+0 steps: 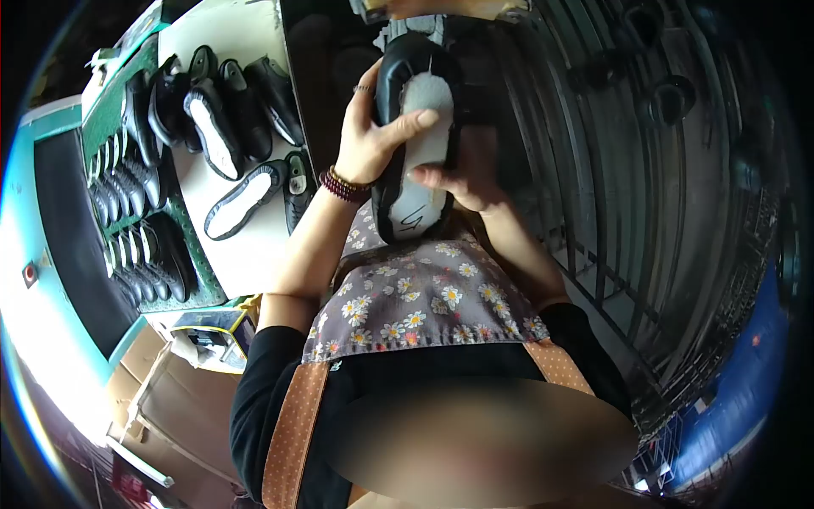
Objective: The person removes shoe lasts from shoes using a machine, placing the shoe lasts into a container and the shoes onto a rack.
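A black shoe upper [390, 85] is held upright in front of my chest, its pale, unsoled bottom [426, 140] turned toward me. Dark handwritten marks show near its lower end. My left hand [373, 140] is closed round the left side, with the thumb lying across the bottom. On the right side, my right hand [466, 182] grips the lower half, its thumb pressed on the pale surface. The other fingers of both hands are mostly hidden behind the shoe upper.
On the left, a white table [254, 187] bears several black shoe uppers [216, 131]. Beside it, a green speckled surface [191, 263] carries rows of dark soles [127, 191]. A dark metal rack [593, 212] with shoes stands on the right. An open box [216, 335] lies below the table.
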Demonstrator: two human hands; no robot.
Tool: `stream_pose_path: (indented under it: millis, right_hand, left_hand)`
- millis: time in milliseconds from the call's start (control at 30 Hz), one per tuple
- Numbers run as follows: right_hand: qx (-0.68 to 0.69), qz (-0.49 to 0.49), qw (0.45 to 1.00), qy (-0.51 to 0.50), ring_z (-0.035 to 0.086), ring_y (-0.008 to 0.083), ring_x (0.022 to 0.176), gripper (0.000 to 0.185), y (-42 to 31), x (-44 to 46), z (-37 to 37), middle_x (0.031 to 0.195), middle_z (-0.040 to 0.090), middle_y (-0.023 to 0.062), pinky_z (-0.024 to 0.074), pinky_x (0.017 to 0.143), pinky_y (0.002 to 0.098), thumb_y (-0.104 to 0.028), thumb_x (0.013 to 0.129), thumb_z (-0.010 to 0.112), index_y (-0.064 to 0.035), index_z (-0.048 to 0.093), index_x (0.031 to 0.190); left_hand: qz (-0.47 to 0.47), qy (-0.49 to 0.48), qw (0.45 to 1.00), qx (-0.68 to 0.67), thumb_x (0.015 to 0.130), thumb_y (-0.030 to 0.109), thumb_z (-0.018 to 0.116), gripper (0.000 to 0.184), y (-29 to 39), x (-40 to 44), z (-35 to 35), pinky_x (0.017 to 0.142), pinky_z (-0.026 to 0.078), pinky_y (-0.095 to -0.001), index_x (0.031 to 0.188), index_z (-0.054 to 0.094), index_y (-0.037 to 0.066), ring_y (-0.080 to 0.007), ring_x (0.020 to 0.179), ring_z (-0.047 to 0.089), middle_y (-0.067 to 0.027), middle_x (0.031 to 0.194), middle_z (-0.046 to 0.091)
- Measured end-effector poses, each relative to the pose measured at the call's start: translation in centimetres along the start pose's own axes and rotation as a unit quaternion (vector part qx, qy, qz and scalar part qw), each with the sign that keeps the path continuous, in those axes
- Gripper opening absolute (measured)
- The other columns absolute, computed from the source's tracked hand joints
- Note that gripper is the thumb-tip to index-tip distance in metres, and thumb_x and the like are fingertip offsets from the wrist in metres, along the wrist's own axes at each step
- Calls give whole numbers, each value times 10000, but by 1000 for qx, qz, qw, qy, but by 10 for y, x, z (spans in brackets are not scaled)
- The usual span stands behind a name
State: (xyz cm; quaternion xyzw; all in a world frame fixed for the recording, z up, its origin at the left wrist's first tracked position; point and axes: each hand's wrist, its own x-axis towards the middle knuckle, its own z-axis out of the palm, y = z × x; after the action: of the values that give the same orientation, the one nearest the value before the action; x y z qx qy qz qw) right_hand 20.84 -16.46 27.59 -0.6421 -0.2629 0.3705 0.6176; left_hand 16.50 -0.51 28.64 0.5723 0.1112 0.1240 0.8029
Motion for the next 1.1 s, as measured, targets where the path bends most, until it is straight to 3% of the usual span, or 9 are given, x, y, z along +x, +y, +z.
stream_pose_path:
  millis: [67,167,233,367,600,800,900,1000,1100]
  right_hand:
    - [-63,-28,997,38,560,173,996,618,2,-2,-17,1074,594,104,453,858,292,-347,713,743,1,506,1165]
    - [-1,35,998,56,604,181,936,575,7,0,-28,1040,635,113,463,837,281,-414,716,688,5,581,1095]
    - [15,101,994,49,586,189,977,590,4,1,-43,1062,624,118,448,864,291,-415,722,685,3,565,1121]
    - [49,104,993,21,522,196,1077,647,-17,9,-63,1146,569,126,406,929,325,-367,712,723,-4,501,1199]
    - [194,63,978,42,441,230,1152,716,0,4,-14,1214,496,118,352,985,345,-194,677,737,-4,402,1280]
    - [94,101,989,60,465,206,1092,715,-13,11,-14,1169,504,105,372,965,343,-144,677,712,-10,367,1289]
    - [137,76,986,63,512,191,1025,702,10,23,-15,1135,529,103,405,931,331,-131,680,709,-3,369,1281]
    - [245,111,963,21,533,190,1036,726,56,34,-13,1137,551,113,424,918,317,-135,672,725,15,361,1282]
    - [141,107,981,84,531,193,1060,742,29,9,-5,1164,543,125,422,926,315,-171,676,736,17,359,1286]
  left_hand:
    - [-57,-13,996,-65,749,133,734,649,2,10,11,882,439,-288,1271,379,-16,-160,1010,536,-91,1108,553]
    - [-182,-30,975,-121,835,155,627,407,-20,34,13,855,445,-281,1178,465,5,-159,979,556,-75,1028,596]
    - [-157,20,976,-148,845,155,603,341,-34,49,24,884,430,-298,1134,497,7,-168,986,557,-81,1025,602]
    - [-188,15,972,-142,836,189,608,361,-15,54,37,900,414,-306,1133,502,12,-181,983,558,-91,1043,595]
    - [-158,8,981,-114,806,182,647,431,-45,23,-8,854,456,-307,1154,479,-9,-196,938,582,-108,1039,596]
    - [-46,11,997,-67,765,13,657,490,-64,38,-28,827,478,-300,1203,437,35,-180,917,595,-84,1040,594]
    - [40,-3,998,-51,768,-3,659,508,-80,51,-37,827,472,-291,1216,422,35,-153,916,574,-57,1042,571]
    - [48,10,999,-12,787,-34,634,505,-82,42,-41,847,458,-280,1230,402,35,-146,962,545,-48,1077,545]
    - [47,18,999,-6,776,-28,652,615,-80,21,-31,877,453,-282,1302,337,20,-160,1013,530,-79,1146,521]
